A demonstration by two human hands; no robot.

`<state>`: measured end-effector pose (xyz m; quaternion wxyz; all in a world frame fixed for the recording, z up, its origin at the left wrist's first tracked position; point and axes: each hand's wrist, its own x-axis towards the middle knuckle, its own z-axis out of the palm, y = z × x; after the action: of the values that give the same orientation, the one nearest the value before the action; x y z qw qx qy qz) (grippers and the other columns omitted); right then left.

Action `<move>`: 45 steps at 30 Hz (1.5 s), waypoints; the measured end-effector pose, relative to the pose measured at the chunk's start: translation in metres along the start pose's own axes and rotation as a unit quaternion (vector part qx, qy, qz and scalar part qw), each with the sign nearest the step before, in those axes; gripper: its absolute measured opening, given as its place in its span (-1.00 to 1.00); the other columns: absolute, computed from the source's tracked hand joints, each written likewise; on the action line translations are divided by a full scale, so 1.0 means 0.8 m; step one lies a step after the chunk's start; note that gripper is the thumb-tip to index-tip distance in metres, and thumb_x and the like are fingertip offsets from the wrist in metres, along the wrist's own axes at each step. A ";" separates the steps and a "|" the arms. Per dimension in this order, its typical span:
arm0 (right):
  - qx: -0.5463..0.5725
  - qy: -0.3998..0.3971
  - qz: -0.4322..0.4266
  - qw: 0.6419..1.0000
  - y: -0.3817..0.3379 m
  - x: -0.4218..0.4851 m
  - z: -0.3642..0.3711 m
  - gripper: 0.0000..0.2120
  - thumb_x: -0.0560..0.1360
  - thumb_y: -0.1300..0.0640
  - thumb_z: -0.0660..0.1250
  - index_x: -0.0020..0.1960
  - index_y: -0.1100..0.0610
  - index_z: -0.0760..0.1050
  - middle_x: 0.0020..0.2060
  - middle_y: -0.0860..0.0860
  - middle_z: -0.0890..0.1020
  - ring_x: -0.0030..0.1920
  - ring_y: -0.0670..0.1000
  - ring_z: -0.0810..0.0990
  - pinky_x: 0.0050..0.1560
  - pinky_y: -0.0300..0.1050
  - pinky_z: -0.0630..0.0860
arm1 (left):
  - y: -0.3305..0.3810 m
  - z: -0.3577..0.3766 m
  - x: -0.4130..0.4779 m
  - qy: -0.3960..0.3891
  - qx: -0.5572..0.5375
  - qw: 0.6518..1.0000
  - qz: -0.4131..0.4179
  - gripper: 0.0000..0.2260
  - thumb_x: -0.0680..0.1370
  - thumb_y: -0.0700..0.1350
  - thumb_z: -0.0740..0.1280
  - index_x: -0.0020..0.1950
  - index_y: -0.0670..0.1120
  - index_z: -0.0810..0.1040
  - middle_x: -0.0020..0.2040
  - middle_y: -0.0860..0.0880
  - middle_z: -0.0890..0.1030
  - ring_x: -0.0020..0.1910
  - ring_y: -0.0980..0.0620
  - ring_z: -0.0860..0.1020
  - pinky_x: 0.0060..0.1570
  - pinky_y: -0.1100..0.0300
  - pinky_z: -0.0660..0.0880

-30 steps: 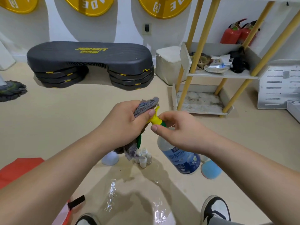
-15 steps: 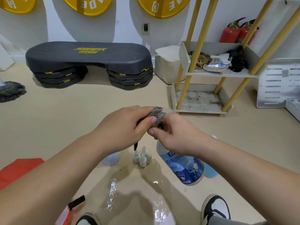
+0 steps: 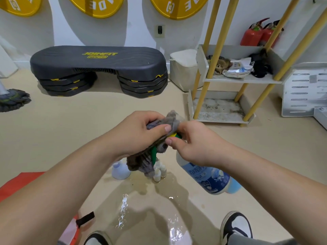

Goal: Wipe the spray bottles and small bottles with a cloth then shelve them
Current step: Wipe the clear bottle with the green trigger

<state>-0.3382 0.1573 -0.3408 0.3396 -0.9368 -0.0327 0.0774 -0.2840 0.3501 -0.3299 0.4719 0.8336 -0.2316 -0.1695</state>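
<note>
Gym storage corner: stacked aerobic step platform (image 3: 99, 68), yellow weight plates (image 3: 96, 6) on wall, fire extinguishers (image 3: 254, 34), mop (image 3: 12, 100), utility shelf (image 3: 242, 79).

Wall (image 3: 138, 29): white, hung with yellow discs (image 3: 96, 6).
Floor (image 3: 79, 121): beige, wet patch (image 3: 141, 209) near front.
Step platform (image 3: 99, 64): dark grey, on stacked risers.
Shelf rack (image 3: 242, 79): white trays, yellow poles, right side.
</note>
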 end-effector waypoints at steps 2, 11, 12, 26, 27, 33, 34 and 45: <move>-0.014 -0.004 0.003 1.000 0.001 -0.002 -0.002 -0.76 0.58 -0.16 0.34 -0.19 -0.07 0.48 -0.33 -0.08 0.60 -0.24 0.02 0.57 -0.18 0.00 0.54 | -0.004 -0.009 -0.004 -0.053 -0.012 0.999 0.004 -0.88 0.68 -0.13 0.34 0.08 -0.03 0.69 -0.10 -0.07 0.75 -0.05 -0.12 0.71 0.08 -0.08 0.65; 0.041 0.010 0.039 0.998 0.012 -0.003 -0.008 -0.71 0.63 -0.05 0.34 -0.11 0.16 0.60 -0.19 0.20 0.69 -0.29 0.11 0.58 -0.23 -0.04 0.55 | -0.024 -0.029 0.003 0.216 0.192 0.957 0.019 -0.70 0.74 -0.06 0.16 -0.19 -0.07 0.39 -0.31 0.00 0.49 -0.21 -0.16 0.47 -0.23 -0.02 0.28; 0.055 0.008 0.042 0.998 0.012 -0.004 -0.009 -0.72 0.64 -0.02 0.34 -0.11 0.17 0.61 -0.19 0.20 0.70 -0.34 0.05 0.54 -0.30 -0.12 0.50 | -0.023 -0.034 0.000 0.215 0.160 0.963 0.031 -0.69 0.74 -0.05 0.15 -0.18 -0.11 0.42 -0.30 -0.05 0.51 -0.20 -0.15 0.50 -0.20 -0.02 0.35; 0.110 -0.008 0.021 0.994 -0.005 -0.003 -0.006 -0.82 0.64 0.07 0.35 -0.05 0.14 0.64 -0.22 -0.03 0.72 -0.33 -0.15 0.55 -0.32 -0.34 0.45 | 0.010 -0.005 -0.001 0.153 0.199 0.967 0.043 -0.61 0.67 0.08 0.28 -0.30 -0.08 0.51 -0.43 0.03 0.44 -0.36 0.00 0.42 -0.28 0.03 0.36; 0.128 0.005 0.045 0.991 0.001 -0.002 -0.008 -0.80 0.65 0.06 0.35 -0.02 0.17 0.64 -0.18 0.01 0.74 -0.28 -0.12 0.59 -0.27 -0.31 0.48 | 0.008 -0.012 -0.002 0.187 0.200 0.961 0.032 -0.59 0.68 0.09 0.24 -0.27 -0.11 0.54 -0.42 0.02 0.46 -0.32 -0.03 0.45 -0.25 0.02 0.37; 0.307 0.083 0.173 0.932 0.020 -0.003 -0.030 -0.73 0.60 0.04 0.44 0.03 0.29 0.63 -0.10 0.09 0.78 0.03 0.11 0.73 0.13 0.02 0.60 | -0.007 -0.034 -0.009 0.237 -0.039 0.969 -0.049 -0.46 0.72 0.22 0.12 -0.07 -0.26 0.49 -0.24 -0.16 0.57 -0.22 -0.05 0.50 -0.12 -0.01 0.47; 0.331 0.088 0.181 0.922 0.019 -0.003 -0.034 -0.73 0.60 0.05 0.44 0.04 0.28 0.62 -0.10 0.09 0.78 0.00 0.10 0.74 0.11 0.03 0.61 | -0.006 -0.027 -0.012 0.216 -0.042 0.974 -0.048 -0.46 0.72 0.22 0.10 0.00 -0.23 0.56 -0.14 -0.19 0.67 -0.15 -0.10 0.60 0.02 -0.07 0.56; 0.491 0.044 0.161 0.855 0.001 -0.006 -0.050 -0.70 0.68 0.15 0.30 0.29 0.34 0.53 -0.01 0.17 0.72 -0.09 0.02 0.74 -0.08 -0.10 0.67 | 0.009 0.033 -0.027 0.134 -0.116 0.984 -0.023 -0.61 0.74 0.11 0.10 0.04 -0.01 0.67 -0.10 0.00 0.75 -0.23 0.24 0.65 -0.26 0.42 0.54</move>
<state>-0.3358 0.1307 -0.3104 0.7396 -0.6425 0.1760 0.0957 -0.3172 0.3399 -0.3357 0.5885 0.7933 -0.1259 -0.0927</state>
